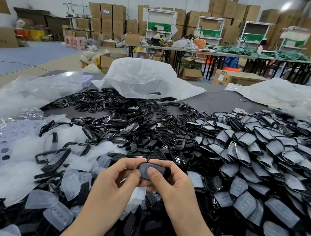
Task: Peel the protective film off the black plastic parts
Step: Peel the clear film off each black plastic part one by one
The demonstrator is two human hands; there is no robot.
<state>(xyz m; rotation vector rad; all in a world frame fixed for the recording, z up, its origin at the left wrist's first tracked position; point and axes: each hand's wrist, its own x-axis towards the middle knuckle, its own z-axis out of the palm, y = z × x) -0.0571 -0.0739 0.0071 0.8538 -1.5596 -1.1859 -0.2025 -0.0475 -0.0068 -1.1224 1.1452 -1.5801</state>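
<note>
In the head view the black part (149,169) hangs near and central over the counter (215,102), long axis left to right — left hand (120,175) pinching its left end, right hand (169,180) its right, both grips closed on it — the right thumb (154,175) lying on its face, likely best placed to start the peel.
</note>
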